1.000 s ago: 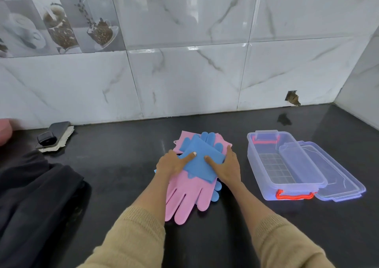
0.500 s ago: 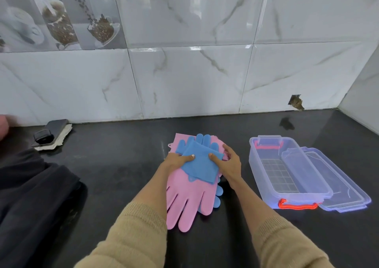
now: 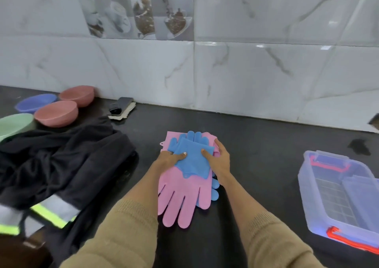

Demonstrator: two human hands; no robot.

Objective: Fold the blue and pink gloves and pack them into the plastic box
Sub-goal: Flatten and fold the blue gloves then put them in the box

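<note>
A stack of rubber gloves lies mid-counter. The blue glove (image 3: 192,159) on top is folded over on itself, its fingers pointing toward the wall. Under it a pink glove (image 3: 182,198) lies flat with its fingers toward me; blue fingertips of another glove peek out at the right. My left hand (image 3: 169,158) grips the folded blue glove's left edge, thumb on top. My right hand (image 3: 220,161) holds its right edge the same way. The clear plastic box (image 3: 307,187) with red clasps stands open at the right, its lid leaning in it.
A dark jacket with reflective stripes (image 3: 59,171) is heaped at the left. Behind it sit two pink bowls (image 3: 56,112), a blue bowl (image 3: 35,104) and a green bowl (image 3: 14,125). A small dark object on a cloth (image 3: 122,108) lies by the tiled wall.
My view has swung left, so the bowls and more of the jacket show and the box sits at the right edge. Both hands stay on the folded blue glove, which has barely moved.
</note>
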